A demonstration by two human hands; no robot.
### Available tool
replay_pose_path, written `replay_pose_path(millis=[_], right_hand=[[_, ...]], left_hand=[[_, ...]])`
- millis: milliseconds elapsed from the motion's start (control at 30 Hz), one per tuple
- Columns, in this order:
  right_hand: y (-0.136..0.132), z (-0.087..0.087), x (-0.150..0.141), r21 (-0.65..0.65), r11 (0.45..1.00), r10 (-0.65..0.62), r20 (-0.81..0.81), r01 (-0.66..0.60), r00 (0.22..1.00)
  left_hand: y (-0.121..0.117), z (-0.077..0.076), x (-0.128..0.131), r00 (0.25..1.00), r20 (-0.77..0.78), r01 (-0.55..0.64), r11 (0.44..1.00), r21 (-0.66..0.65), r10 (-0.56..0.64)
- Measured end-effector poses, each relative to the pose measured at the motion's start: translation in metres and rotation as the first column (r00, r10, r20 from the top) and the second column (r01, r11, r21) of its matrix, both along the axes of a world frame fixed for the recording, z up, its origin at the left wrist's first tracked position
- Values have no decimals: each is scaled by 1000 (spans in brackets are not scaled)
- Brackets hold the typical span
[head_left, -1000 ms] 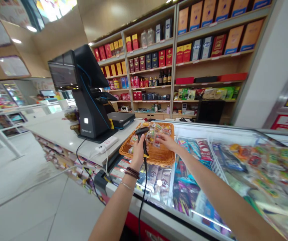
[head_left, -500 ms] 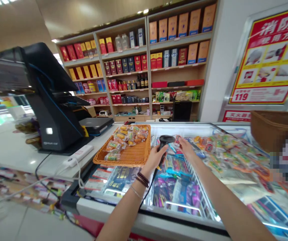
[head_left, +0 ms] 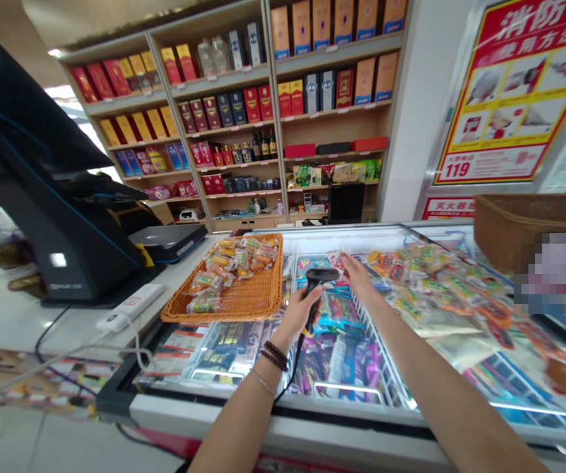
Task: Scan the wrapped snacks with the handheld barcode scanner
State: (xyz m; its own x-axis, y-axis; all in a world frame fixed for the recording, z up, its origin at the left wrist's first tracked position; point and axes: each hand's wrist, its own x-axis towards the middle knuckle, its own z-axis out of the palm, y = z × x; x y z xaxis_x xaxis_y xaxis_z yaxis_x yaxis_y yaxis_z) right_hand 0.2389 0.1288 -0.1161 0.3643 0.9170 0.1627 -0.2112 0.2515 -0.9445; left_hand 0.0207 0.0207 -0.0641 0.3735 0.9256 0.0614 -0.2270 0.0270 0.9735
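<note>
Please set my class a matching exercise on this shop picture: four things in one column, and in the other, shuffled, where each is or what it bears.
Things
1. Black scanner
2. Orange wicker tray
3. Small red-and-white packet
4. Red-and-yellow poster

Places and states
A. At the upper right of the picture
B. Pinched by the right hand
C. Gripped in the left hand
D. Bearing wrapped snacks

Right pairs: 1-C, 2-D, 3-B, 4-A
</note>
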Motion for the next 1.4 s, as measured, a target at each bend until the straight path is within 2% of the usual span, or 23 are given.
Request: replay_pose_path(millis=[500, 767, 967, 1067, 1133, 1167, 1233, 1300, 1367, 1400], right_hand=[[3, 0, -2, 2, 1000, -20, 87, 20, 996], [3, 0, 2, -27, 999, -19, 14, 19, 1000], [3, -3, 1, -3, 1000, -28, 92, 29, 995], [3, 2, 10, 3, 998, -60, 218, 61, 974], [0, 10, 26, -3, 992, -111, 402, 122, 909], [-2, 14, 37, -12, 988, -128, 515, 157, 847], [-9, 25, 58, -45, 973, -121, 733, 225, 669], [-19, 36, 74, -43, 955, -99, 887, 295, 451], [-29, 44, 83, 47, 936, -144, 955, 349, 258], [-33, 47, 84, 106, 927, -183, 965, 359, 186]], left_hand=[[0, -3, -4, 1000, -2, 15, 1000, 6, -15], [-4, 3, -6, 999, -22, 42, 999, 13, -41], [-7, 6, -5, 999, -4, 34, 999, 12, -34], [-5, 9, -2, 999, 29, 17, 1000, 5, -17], [-2, 11, 1, 999, 38, 12, 1000, -4, -12], [0, 13, 4, 999, 39, 9, 1000, -7, -9], [5, 16, 11, 999, 44, 3, 1000, -22, -2], [10, 18, 21, 998, 58, -6, 999, -46, 9], [12, 22, 31, 997, 77, -17, 997, -74, 23], [13, 24, 35, 996, 88, -18, 996, -83, 25]])
